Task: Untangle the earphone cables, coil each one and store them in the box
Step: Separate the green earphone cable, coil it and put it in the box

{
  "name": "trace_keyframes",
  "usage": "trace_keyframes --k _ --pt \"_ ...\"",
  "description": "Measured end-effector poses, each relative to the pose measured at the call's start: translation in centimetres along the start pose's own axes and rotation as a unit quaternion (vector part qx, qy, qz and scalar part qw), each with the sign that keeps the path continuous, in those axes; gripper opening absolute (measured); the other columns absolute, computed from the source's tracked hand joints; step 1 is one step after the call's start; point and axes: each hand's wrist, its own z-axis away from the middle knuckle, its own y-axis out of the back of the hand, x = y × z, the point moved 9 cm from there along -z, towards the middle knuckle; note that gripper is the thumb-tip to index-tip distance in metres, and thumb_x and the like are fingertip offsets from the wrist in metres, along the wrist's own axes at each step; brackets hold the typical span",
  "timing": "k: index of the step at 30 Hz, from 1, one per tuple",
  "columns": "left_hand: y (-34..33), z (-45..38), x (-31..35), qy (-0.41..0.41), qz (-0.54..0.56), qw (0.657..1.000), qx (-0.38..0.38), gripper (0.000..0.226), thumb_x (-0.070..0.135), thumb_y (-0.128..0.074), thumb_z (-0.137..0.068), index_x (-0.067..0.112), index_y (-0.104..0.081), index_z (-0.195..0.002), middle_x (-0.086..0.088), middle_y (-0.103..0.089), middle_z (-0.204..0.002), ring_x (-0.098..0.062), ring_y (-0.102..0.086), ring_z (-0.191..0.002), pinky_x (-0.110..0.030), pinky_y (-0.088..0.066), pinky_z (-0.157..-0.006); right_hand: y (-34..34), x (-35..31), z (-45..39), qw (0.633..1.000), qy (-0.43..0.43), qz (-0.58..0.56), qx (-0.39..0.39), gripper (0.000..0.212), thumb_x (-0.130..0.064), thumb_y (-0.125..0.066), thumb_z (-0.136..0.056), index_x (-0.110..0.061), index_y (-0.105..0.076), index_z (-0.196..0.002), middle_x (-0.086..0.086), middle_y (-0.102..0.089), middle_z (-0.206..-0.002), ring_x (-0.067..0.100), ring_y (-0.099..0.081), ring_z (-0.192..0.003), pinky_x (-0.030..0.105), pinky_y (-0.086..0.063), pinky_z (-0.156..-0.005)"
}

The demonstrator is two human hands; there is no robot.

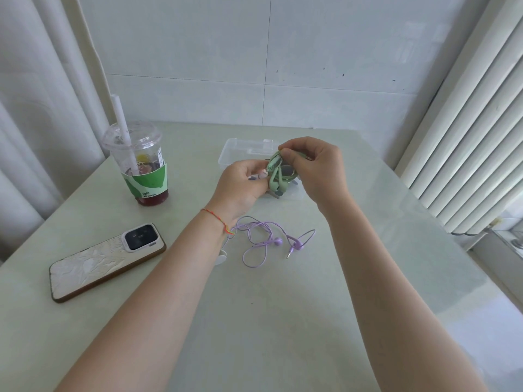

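Both hands work above the clear plastic box [235, 149], which sits open on the pale table [254, 321] near its far edge. The left hand [240, 182] and the right hand [317, 168] hold the green earphones [276, 172] between them, just over the near side of the box: the right hand's fingers are curled and pinch the top of the coiled green cable, while the left hand's thumb and fingers grip the bundle from the side. The 2 green earbuds hang down from the coil toward the box. The purple earphones [264, 239] lie loose and uncoiled on the table on the near side of the box, partly under the left wrist, with their plug pointing toward the viewer. A thin red string bracelet [216, 219] circles the left wrist. Left of the box stands a plastic drink cup [141, 168] with a green sleeve, domed lid and white straw. Nearer than the cup, further left of the box, a phone [106, 261] lies face down.
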Motion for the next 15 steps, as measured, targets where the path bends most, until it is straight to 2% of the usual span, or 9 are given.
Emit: trace_keyframes --k 3,6,7,9,11,13,15 --pt "0.0 0.0 -0.4 0.025 0.008 1.0 0.004 0.032 0.026 -0.076 -0.06 0.024 -0.076 -0.092 -0.002 -0.075 -0.099 -0.02 -0.068 -0.101 -0.038 -0.052 -0.095 0.1 0.0 0.0 1.0 0.005 -0.005 0.016 0.009 -0.002 -0.067 -0.086 -0.007 -0.072 -0.089 0.002 -0.071 -0.078 0.009 -0.068 -0.068 0.021 -0.055 -0.067" --pt "-0.3 0.2 -1.1 0.058 0.059 0.997 -0.013 0.032 -0.003 -0.065 -0.082 0.012 -0.071 -0.109 -0.012 -0.071 -0.092 -0.024 -0.065 -0.081 -0.036 -0.057 -0.08 0.1 -0.3 0.1 1.0 0.018 0.007 0.021 0.009 -0.002 -0.066 -0.086 -0.009 -0.072 -0.088 0.0 -0.071 -0.078 0.013 -0.069 -0.072 0.023 -0.057 -0.069" --pt "-0.6 0.4 -1.2 0.069 0.07 0.995 -0.023 0.034 -0.005 -0.061 -0.086 0.01 -0.068 -0.116 -0.016 -0.068 -0.09 -0.027 -0.065 -0.075 -0.035 -0.059 -0.074 0.1 -0.3 0.1 0.999 0.025 0.015 0.021 0.01 -0.003 -0.066 -0.086 -0.011 -0.072 -0.087 -0.003 -0.071 -0.078 0.012 -0.069 -0.072 0.023 -0.056 -0.069" --pt "-1.1 0.7 -1.1 0.076 0.084 0.993 -0.045 0.03 -0.002 -0.059 -0.091 0.008 -0.065 -0.119 -0.016 -0.066 -0.084 -0.027 -0.067 -0.062 -0.032 -0.059 -0.061 0.2 -0.4 0.0 0.999 0.034 0.025 0.024 0.012 -0.004 -0.066 -0.085 -0.015 -0.072 -0.085 -0.008 -0.07 -0.077 0.009 -0.068 -0.073 0.022 -0.055 -0.071" --pt "-1.1 0.7 -0.9 0.065 0.082 0.993 -0.05 0.027 0.0 -0.058 -0.093 0.008 -0.065 -0.118 -0.014 -0.065 -0.079 -0.024 -0.066 -0.055 -0.029 -0.057 -0.055 0.4 -0.5 -0.1 0.999 0.036 0.026 0.024 0.012 -0.006 -0.067 -0.085 -0.016 -0.072 -0.085 -0.01 -0.07 -0.078 0.008 -0.069 -0.076 0.021 -0.055 -0.072" --pt "-0.9 0.6 -0.8 0.047 0.063 0.996 -0.045 0.029 -0.002 -0.056 -0.093 0.011 -0.066 -0.117 -0.012 -0.065 -0.077 -0.021 -0.063 -0.053 -0.027 -0.053 -0.052 0.3 -0.3 -0.2 1.0 0.023 0.019 0.009 0.009 -0.006 -0.067 -0.086 -0.014 -0.072 -0.086 -0.006 -0.072 -0.08 0.01 -0.069 -0.076 0.022 -0.055 -0.073" --pt "-0.9 0.5 -0.7 0.041 0.044 0.997 -0.052 0.03 -0.001 -0.056 -0.094 0.015 -0.066 -0.117 -0.01 -0.065 -0.079 -0.019 -0.06 -0.052 -0.025 -0.048 -0.048 0.1 0.4 -0.3 0.999 -0.019 -0.037 -0.026 0.008 -0.004 -0.067 -0.087 -0.01 -0.072 -0.088 0.002 -0.072 -0.079 0.016 -0.069 -0.072 0.027 -0.056 -0.071"
